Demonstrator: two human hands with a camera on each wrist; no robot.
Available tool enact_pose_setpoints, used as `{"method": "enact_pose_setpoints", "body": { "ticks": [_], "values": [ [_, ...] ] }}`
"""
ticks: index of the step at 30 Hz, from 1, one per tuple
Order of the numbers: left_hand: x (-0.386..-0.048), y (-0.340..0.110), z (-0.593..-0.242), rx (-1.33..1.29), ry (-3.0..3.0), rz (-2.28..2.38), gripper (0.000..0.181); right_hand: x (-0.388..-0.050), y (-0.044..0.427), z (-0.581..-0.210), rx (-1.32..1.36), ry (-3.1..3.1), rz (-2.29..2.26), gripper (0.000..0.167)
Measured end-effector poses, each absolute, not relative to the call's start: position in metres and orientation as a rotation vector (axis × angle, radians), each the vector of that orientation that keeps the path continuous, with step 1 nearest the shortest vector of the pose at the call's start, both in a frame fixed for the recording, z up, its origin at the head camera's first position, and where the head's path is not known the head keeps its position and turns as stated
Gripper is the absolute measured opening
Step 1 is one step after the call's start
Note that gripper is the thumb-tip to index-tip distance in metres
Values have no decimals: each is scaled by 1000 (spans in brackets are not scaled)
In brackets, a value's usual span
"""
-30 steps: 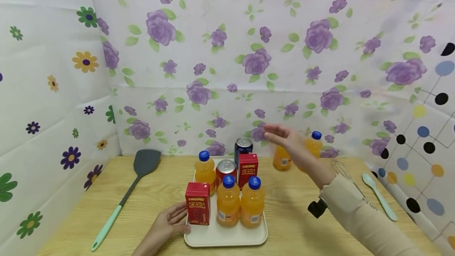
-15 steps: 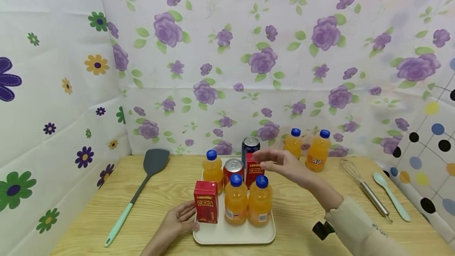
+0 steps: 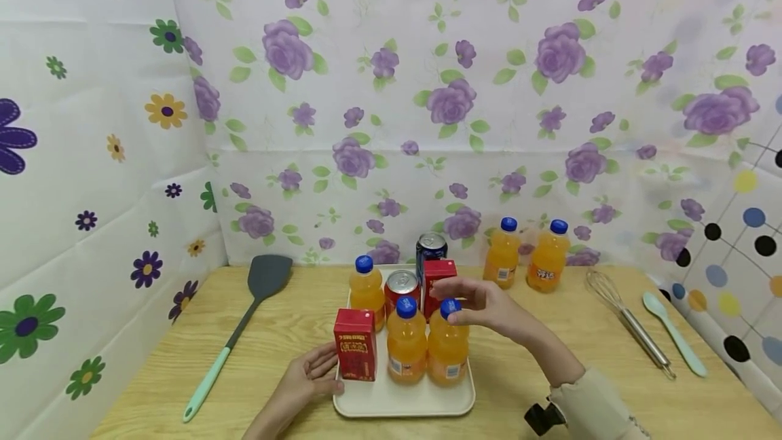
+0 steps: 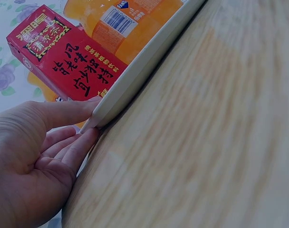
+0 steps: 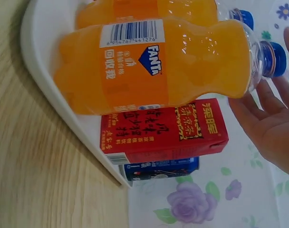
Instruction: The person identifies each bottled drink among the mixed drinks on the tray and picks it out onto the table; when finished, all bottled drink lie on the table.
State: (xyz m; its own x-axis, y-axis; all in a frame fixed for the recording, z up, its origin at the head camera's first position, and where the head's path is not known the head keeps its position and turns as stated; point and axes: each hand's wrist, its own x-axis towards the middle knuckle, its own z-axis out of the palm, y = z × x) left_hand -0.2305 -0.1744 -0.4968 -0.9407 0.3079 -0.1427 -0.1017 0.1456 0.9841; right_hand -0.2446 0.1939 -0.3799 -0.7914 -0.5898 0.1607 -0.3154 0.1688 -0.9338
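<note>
My left hand (image 3: 301, 377) pinches the left rim of a cream tray (image 3: 403, 407), thumb over the edge and fingers under it in the left wrist view. Just inside that rim stands a red drink carton (image 3: 356, 352). My right hand (image 3: 495, 307) is at the cap of the front right orange soda bottle (image 3: 448, 352), fingers loosely bent; the right wrist view shows no firm grip. Beside it stands another orange soda bottle (image 3: 406, 348). Farther back on the tray are a third bottle (image 3: 366, 294), a red can (image 3: 401, 290), a second red carton (image 3: 432, 301) and a blue can (image 3: 431, 250).
Two more orange soda bottles, one on the left (image 3: 501, 257) and one on the right (image 3: 548, 260), stand behind the tray near the floral backdrop. A grey spatula with a mint handle (image 3: 238, 324) lies at left. A whisk (image 3: 632, 324) and a mint spoon (image 3: 675, 338) lie at right.
My right hand has come down and left, from in front of the back bottles to the front right bottle's cap. The left hand stays at the tray's rim. The head view has shifted slightly.
</note>
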Motion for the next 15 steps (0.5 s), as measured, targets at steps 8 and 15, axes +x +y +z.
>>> {"method": "enact_pose_setpoints", "body": {
  "ticks": [8, 15],
  "values": [
    [-231, -175, -493, 214, 2119, 1894, 81, -254, 197, -381, -925, 2159, -1639, 47],
    [-228, -173, -495, 207, 2110, 1891, 81, -255, 201, -392, -871, 2106, -1609, 48]
  ]
}}
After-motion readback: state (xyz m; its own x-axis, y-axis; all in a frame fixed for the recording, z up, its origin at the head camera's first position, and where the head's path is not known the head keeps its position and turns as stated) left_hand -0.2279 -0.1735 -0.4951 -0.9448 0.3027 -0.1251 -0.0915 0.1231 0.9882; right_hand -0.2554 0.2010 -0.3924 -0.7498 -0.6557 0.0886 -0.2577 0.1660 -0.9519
